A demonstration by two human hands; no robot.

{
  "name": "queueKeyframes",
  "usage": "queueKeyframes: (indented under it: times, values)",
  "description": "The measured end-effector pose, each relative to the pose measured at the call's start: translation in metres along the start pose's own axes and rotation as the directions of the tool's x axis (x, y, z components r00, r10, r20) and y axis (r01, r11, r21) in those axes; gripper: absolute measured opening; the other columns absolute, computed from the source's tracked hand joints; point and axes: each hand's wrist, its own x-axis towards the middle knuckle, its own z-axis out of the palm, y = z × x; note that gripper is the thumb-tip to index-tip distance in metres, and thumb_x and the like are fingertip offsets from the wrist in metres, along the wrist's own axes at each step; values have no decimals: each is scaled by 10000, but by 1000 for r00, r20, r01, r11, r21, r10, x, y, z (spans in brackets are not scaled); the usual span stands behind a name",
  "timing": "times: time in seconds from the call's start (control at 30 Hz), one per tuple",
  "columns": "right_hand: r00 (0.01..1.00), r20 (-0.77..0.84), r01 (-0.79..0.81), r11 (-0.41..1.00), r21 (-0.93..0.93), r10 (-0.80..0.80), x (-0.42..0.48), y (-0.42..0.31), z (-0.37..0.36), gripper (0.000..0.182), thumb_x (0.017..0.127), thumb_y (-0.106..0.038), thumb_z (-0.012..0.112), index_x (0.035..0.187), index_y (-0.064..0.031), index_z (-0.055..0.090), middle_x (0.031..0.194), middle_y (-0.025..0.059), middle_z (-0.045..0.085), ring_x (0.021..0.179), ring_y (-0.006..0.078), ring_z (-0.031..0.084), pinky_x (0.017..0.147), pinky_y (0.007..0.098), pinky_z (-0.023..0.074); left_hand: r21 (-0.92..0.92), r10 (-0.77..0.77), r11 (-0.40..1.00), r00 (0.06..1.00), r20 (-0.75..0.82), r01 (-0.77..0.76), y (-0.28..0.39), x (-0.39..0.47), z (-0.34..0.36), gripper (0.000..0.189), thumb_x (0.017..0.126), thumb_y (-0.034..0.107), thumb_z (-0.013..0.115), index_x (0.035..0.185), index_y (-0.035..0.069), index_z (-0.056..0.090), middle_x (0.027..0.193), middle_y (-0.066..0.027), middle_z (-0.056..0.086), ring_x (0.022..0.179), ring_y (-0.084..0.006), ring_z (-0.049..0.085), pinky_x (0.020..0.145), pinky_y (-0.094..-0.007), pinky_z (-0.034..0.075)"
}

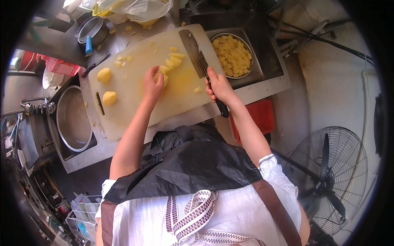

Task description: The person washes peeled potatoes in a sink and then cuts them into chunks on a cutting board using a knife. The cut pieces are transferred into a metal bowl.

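Note:
My right hand (219, 86) grips the black handle of a broad cleaver-like kitchen knife (194, 53), whose blade lies over the right part of a large white cutting board (135, 104). With its fingertips, my left hand (154, 83) holds a cut piece of peeled potato (163, 80) on the board. Potato wedges (174, 61) lie in a slanting row just beyond those fingers. Two peeled potatoes (104, 75) (109, 98) rest at the board's left end, near small scraps. Right of the board, a round metal bowl (253, 58) is filled with potato chunks (232, 53).
A small knife (95, 65) lies beside the board's left edge. Farther left are a metal basin (74, 120) and a pot with a blue handle (92, 30). A red plastic container (260, 118) sits below the counter, and a fan (327, 181) stands at the right.

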Motion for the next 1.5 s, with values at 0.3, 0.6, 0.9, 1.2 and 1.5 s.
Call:
queueKeyframes:
  times: [0.3,0.6,0.9,1.2,1.5]
  values:
    - [959,78,260,744,-616,-271,10,20,-13,554,898,-419,399,848,91,610,759,279,589,827,418,579,754,416,453,349,320,883,946,44,-315,8,-6,5,573,711,213,711,1217,73,482,1275,-168,422,1188,-338,394,978,-395,357]
    - [919,333,-244,968,64,210,32,24,-34,533,883,-592,338,695,-98,405,483,-9,377,358,81,327,357,252,314,346,323,880,944,69,-326,5,12,15,509,710,213,731,1162,64,549,1257,-146,482,1167,-303,453,962,-369,382]
    - [811,566,-381,866,323,145,30,67,31,546,862,-648,300,714,-129,381,491,-21,364,355,75,310,337,240,295,192,133,977,972,-192,-96,13,12,35,387,754,199,694,1079,22,581,1165,-145,543,1081,-295,512,915,-367,406]
    - [872,486,-360,746,560,56,8,68,-2,534,884,-620,286,736,-114,373,495,-12,351,359,75,299,337,232,278,109,192,978,968,-159,-176,59,23,91,330,773,187,675,1041,12,594,1078,-128,575,1008,-275,536,877,-356,415]
    - [976,91,-211,735,645,200,27,50,-118,528,872,-610,347,754,-99,402,503,-14,361,361,71,302,343,235,288,-16,2,1000,999,42,-1,108,84,248,488,745,262,707,1127,3,546,1081,-147,566,977,-270,542,841,-342,426]
